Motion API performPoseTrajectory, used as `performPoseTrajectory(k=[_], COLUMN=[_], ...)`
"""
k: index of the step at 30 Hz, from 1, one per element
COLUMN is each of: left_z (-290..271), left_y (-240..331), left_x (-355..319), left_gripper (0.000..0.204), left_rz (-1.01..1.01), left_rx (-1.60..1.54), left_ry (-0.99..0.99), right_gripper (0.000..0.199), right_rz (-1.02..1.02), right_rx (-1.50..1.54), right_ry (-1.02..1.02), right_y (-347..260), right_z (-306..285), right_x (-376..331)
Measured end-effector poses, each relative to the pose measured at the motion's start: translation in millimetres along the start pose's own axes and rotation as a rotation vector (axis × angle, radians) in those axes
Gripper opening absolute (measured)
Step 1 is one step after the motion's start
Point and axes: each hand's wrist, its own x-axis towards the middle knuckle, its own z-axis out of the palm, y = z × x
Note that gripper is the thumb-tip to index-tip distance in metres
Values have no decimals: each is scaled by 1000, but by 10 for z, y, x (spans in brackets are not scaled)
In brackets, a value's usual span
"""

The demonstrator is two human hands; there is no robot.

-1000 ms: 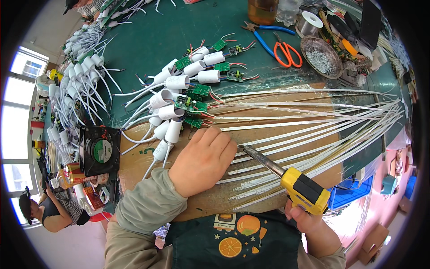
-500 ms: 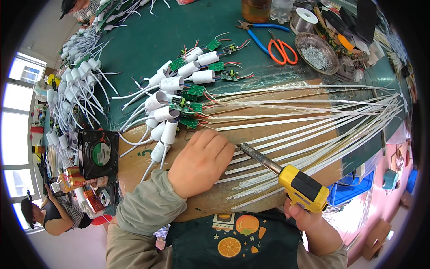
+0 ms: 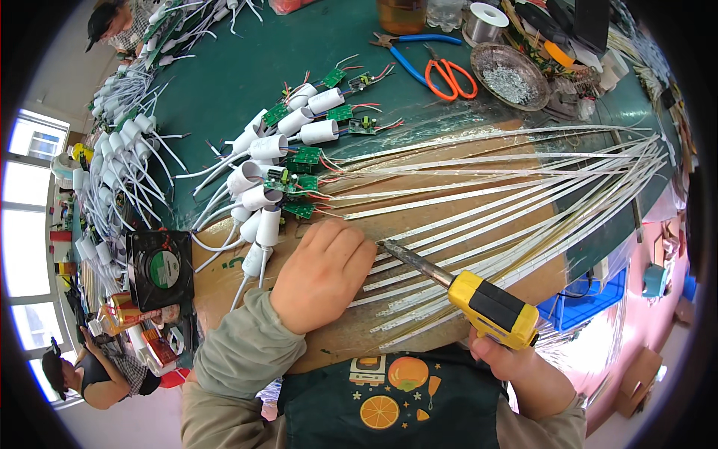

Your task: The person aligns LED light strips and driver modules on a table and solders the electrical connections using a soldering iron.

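Probably soldering: right hand [image 3: 508, 359] grips yellow iron [image 3: 465, 292], tip [image 3: 384, 245] at 2 o'clock of left hand [image 3: 323, 275]; fingers [image 3: 363, 259] curled, contents unseen. Next needs steadiness.

Left hand [image 3: 323, 278] arches palm-down, fingers [image 3: 351, 247] bent under, ends out of sight, right hand [image 3: 506, 361] clenched at near right, thumb [image 3: 487, 349] showing

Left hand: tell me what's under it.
Brown board shows around the left hand, and white strips reach toward its right side. Whatever lies directly beneath the hand is covered and cannot be seen.
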Motion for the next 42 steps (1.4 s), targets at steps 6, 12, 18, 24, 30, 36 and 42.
performPoseTrajectory(k=[6,12,18,24,30,36,42], left_z=[14,11,11,11,10,-1,7], left_y=[17,18,10,14,13,8,5], left_x=[13,5,10,6,7,12,10], left_gripper=[27,27,27,27,27,27,27], left_rz=[-3,-2,3,-5,-6,3,2], left_rx=[-3,14,23,23,21,30,30], left_ry=[-5,-3,-6,-7,-11,-9,-12], right_gripper=[33,33,55,58,58,59,57], right_rz=[40,35,-89,-91,-100,-108,-140], right_rx=[54,35,-16,-81,-80,-84,-122], right_ry=[54,9,17,39,19,10,-3], right_y=[-6,43,79,126,119,106,85], right_z=[23,-42,-22,-75,-72,-62,-68], right_x=[-17,-23,-37,-74,-73,-71,-56])
